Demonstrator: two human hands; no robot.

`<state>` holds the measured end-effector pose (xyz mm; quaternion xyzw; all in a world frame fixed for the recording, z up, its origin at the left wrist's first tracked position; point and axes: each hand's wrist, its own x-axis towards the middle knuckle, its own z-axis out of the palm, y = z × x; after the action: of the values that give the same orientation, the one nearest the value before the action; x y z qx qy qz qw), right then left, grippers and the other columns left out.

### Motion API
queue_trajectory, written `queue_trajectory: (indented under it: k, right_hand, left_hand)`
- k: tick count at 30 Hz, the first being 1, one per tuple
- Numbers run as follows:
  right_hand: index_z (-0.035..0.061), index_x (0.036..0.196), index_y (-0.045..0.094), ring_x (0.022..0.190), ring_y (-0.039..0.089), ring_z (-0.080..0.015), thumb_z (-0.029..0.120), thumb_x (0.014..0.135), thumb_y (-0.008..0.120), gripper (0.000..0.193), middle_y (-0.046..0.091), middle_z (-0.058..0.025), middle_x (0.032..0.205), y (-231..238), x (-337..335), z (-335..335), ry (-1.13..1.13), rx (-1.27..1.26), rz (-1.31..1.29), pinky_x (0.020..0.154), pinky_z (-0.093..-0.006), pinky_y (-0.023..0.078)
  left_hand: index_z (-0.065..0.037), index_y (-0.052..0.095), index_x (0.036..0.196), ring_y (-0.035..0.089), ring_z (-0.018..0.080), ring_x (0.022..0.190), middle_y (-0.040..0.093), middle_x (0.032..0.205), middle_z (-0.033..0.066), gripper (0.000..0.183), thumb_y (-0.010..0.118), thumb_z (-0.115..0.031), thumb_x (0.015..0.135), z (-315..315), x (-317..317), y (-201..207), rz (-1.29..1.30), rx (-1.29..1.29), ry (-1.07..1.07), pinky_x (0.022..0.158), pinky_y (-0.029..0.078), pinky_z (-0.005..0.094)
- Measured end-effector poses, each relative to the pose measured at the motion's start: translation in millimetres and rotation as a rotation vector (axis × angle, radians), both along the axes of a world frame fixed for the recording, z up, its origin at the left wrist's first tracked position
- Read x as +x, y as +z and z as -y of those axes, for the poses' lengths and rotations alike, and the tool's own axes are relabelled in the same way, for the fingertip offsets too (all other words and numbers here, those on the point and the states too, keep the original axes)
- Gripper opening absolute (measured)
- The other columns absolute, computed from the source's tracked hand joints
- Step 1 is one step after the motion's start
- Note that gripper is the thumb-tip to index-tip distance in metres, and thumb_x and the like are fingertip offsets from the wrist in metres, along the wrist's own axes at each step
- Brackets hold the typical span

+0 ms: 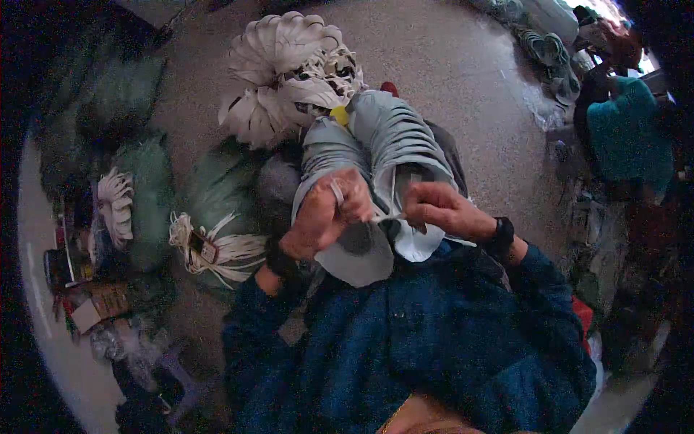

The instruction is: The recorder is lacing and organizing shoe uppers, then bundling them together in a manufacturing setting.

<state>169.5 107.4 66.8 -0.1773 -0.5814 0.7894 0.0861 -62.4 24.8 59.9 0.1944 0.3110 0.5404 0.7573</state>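
Note:
Two rows of nested grey shoe uppers lie across my lap, a left stack (pixel 329 148) and a right stack (pixel 408 134). Over their near ends my two hands work close together on a thin pale cord (pixel 387 217). My left hand (pixel 336 206) is closed round one end, with a loop of the cord over a finger. Thumb and fingers of my right hand (pixel 444 210) pinch the other end. A flat grey upper (pixel 358 253) sticks out below my left hand, and a whitish one (pixel 419 242) below my right. The fingertips are partly blurred.
A heap of cream uppers (pixel 289 65) sits on the floor beyond my lap. At left lie a bundle of white laces (pixel 235 249), green sacks (pixel 137 195) and a small cream stack (pixel 116 206). Teal cloth (pixel 629 137) and more grey uppers (pixel 553 61) are at right.

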Motion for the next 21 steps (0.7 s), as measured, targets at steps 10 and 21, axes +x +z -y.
queue_trajectory:
  k: [10, 21]
  right_hand:
    - [0.0025, 0.095, 0.058, 0.078, 0.054, -0.0102, 0.02, 0.096, 0.054, 0.018, 0.057, -0.0019, 0.086, -11.2, 11.0, 0.5, 0.028, -0.02, 0.115, 0.07, -0.0249, 0.045]
    - [0.0045, 0.127, 0.05, 0.114, 0.054, -0.0205, 0.034, 0.1, 0.045, 0.04, 0.057, -0.0081, 0.124, -81.9, 0.9, -7.4, -0.618, -0.217, 0.032, 0.101, -0.0356, 0.04]
  left_hand:
    - [-0.007, 0.056, 0.086, 0.056, 0.0138, 0.071, 0.058, 0.075, 0.0031, 0.016, 0.056, -0.021, 0.094, 12.2, -15.8, -24.0, -0.318, 0.224, -0.235, 0.071, 0.047, 0.0279]
    - [0.004, 0.06, 0.097, 0.061, 0.0176, 0.084, 0.064, 0.088, 0.008, 0.033, 0.07, -0.024, 0.082, -143.2, -70.3, -82.3, -1.259, 0.14, -0.087, 0.076, 0.049, 0.0322]
